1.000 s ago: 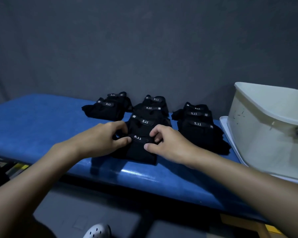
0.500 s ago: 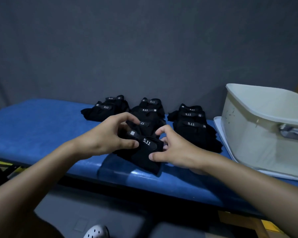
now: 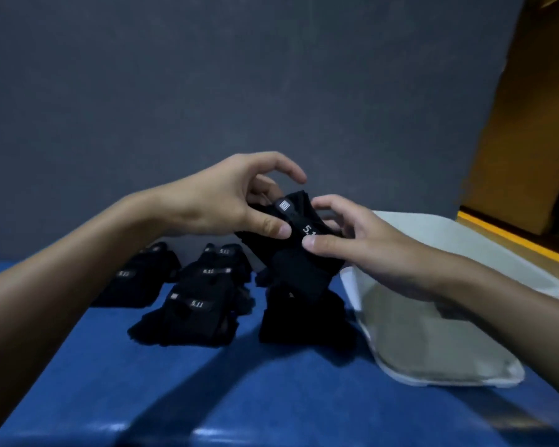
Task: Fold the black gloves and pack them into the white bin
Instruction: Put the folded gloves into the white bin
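While both grip it, left hand (image 3: pixel 226 201), right hand (image 3: pixel 362 250), folded black glove (image 3: pixel 299 250) aloft near white bin (image 3: pixel 439 350)

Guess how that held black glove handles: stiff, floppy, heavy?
Probably floppy: the black glove sags below where it's held. Likely light, since the left hand and right hand carry it by mere pinches. Its fabric look suggests little slip.

A makeshift studio: blue bench (image 3: pixel 271 398), grey backdrop (image 3: pixel 207 91).
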{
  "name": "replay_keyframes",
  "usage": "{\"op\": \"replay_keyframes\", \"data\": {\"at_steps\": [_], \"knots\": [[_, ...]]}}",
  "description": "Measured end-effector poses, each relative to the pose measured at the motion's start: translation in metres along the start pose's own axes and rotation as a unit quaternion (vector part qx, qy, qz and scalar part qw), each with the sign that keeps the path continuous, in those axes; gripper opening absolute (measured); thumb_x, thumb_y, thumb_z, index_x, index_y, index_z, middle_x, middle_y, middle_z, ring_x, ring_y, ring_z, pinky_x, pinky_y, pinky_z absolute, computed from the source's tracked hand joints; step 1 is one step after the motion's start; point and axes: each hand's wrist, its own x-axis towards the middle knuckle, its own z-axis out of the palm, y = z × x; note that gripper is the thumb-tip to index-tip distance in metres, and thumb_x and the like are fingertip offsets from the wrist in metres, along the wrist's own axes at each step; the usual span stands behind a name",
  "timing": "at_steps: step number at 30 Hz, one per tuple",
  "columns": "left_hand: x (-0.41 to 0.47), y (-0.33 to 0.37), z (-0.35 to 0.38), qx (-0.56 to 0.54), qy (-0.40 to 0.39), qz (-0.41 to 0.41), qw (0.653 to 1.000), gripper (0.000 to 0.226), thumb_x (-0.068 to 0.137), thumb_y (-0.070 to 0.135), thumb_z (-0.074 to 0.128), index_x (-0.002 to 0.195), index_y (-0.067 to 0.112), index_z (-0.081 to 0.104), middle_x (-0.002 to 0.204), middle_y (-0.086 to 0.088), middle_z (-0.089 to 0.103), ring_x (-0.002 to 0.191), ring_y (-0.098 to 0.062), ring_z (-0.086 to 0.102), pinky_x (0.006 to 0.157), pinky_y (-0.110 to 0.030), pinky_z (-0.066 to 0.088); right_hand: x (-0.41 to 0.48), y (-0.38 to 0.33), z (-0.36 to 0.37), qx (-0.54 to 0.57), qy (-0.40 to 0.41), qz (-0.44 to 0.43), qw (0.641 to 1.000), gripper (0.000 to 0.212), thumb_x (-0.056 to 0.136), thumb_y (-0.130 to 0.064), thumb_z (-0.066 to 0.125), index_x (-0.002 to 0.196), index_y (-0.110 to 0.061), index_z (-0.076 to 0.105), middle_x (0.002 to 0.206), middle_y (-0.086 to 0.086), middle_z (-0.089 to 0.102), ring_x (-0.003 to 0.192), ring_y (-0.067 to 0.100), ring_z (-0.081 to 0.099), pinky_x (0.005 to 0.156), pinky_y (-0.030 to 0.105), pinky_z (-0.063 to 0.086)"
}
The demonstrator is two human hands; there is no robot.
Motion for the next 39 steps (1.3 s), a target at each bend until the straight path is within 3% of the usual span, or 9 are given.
{"op": "replay_keyframes", "data": {"at_steps": [4, 7, 11, 17, 21, 23, 27, 30, 39], "knots": [[0.046, 0.013, 0.007, -0.024, -0.018, 0.040, 0.999, 0.060, 0.073, 0.013, 0.080, 0.127, 0.022, 0.054, 0.093, -0.007, 0.073, 0.094, -0.035, 0.070, 0.077, -0.042, 0.058, -0.005, -0.009, -0.040, 0.015, 0.037, -0.009, 0.999, 0.055, 0.078, -0.019, 0.068, 0.129, -0.015, 0.048, 0.116, 0.021, 0.066, 0.110, 0.031, 0.065, 0.097, 0.041, 0.049], [0.080, 0.018, 0.018, -0.042, -0.021, 0.063, 0.997, 0.060, 0.070, 0.019, 0.082, 0.123, 0.023, 0.056, 0.095, -0.008, 0.074, 0.092, -0.028, 0.071, 0.070, -0.030, 0.057, -0.011, -0.008, -0.066, -0.003, 0.076, -0.004, 0.997, 0.052, 0.081, -0.018, 0.068, 0.129, -0.016, 0.048, 0.117, 0.018, 0.066, 0.112, 0.032, 0.064, 0.098, 0.044, 0.048], [0.119, 0.014, 0.042, -0.042, 0.005, 0.088, 0.995, 0.047, 0.078, 0.014, 0.082, 0.119, 0.021, 0.060, 0.100, -0.008, 0.073, 0.089, -0.013, 0.070, 0.077, -0.025, 0.057, -0.017, -0.002, -0.095, -0.023, 0.137, 0.001, 0.990, 0.038, 0.091, -0.004, 0.062, 0.125, -0.016, 0.051, 0.115, 0.023, 0.065, 0.095, 0.025, 0.066, 0.088, 0.040, 0.049], [0.143, -0.015, 0.071, 0.051, 0.133, 0.113, 0.983, 0.036, 0.086, 0.024, 0.074, 0.117, 0.030, 0.058, 0.117, 0.005, 0.061, 0.114, 0.000, 0.055, 0.077, 0.003, 0.036, -0.022, 0.016, -0.132, -0.042, 0.236, 0.046, 0.970, 0.046, 0.090, -0.007, 0.065, 0.127, -0.028, 0.046, 0.106, 0.026, 0.065, 0.083, 0.027, 0.067, 0.075, 0.042, 0.053], [0.141, -0.051, 0.087, 0.073, 0.057, 0.048, 0.995, 0.019, 0.089, 0.036, 0.069, 0.107, 0.036, 0.062, 0.111, 0.015, 0.064, 0.113, 0.003, 0.057, 0.093, -0.018, 0.048, -0.015, 0.039, -0.151, -0.126, 0.283, 0.133, 0.941, 0.050, 0.090, -0.011, 0.067, 0.129, -0.030, 0.041, 0.078, 0.009, 0.059, 0.065, 0.017, 0.063, 0.062, 0.036, 0.055], [0.139, -0.064, 0.096, 0.071, 0.031, 0.019, 0.997, 0.022, 0.088, 0.046, 0.066, 0.107, 0.035, 0.065, 0.110, 0.018, 0.066, 0.111, 0.004, 0.060, 0.100, -0.032, 0.050, -0.010, 0.048, -0.156, -0.161, 0.285, 0.173, 0.929, 0.049, 0.091, -0.012, 0.066, 0.128, -0.031, 0.040, 0.081, 0.004, 0.055, 0.067, 0.018, 0.061, 0.064, 0.037, 0.055], [0.135, -0.073, 0.108, 0.073, 0.017, 0.008, 0.997, 0.038, 0.084, 0.060, 0.061, 0.110, 0.033, 0.066, 0.116, 0.022, 0.063, 0.113, 0.008, 0.057, 0.103, -0.030, 0.047, 0.005, 0.063, -0.157, -0.223, 0.271, 0.240, 0.905, 0.044, 0.092, -0.012, 0.064, 0.123, -0.030, 0.039, 0.090, 0.007, 0.054, 0.070, 0.021, 0.059, 0.049, 0.028, 0.050], [0.136, -0.073, 0.111, 0.112, 0.019, 0.016, 0.993, 0.045, 0.082, 0.063, 0.059, 0.114, 0.032, 0.065, 0.120, 0.024, 0.056, 0.115, 0.009, 0.052, 0.099, -0.020, 0.041, 0.015, 0.080, -0.155, -0.252, 0.255, 0.275, 0.892, 0.042, 0.091, -0.013, 0.064, 0.120, -0.030, 0.039, 0.099, 0.012, 0.057, 0.077, 0.027, 0.061, 0.058, 0.038, 0.057], [0.138, -0.082, 0.111, 0.117, 0.009, 0.039, 0.992, 0.064, 0.068, 0.083, 0.045, 0.111, 0.038, 0.062, 0.123, 0.032, 0.054, 0.120, 0.011, 0.049, 0.105, -0.026, 0.042, 0.020, 0.125, -0.152, -0.241, 0.247, 0.360, 0.866, 0.044, 0.091, -0.013, 0.064, 0.125, -0.026, 0.038, 0.113, 0.013, 0.055, 0.102, 0.034, 0.060, 0.085, 0.051, 0.057]]}}
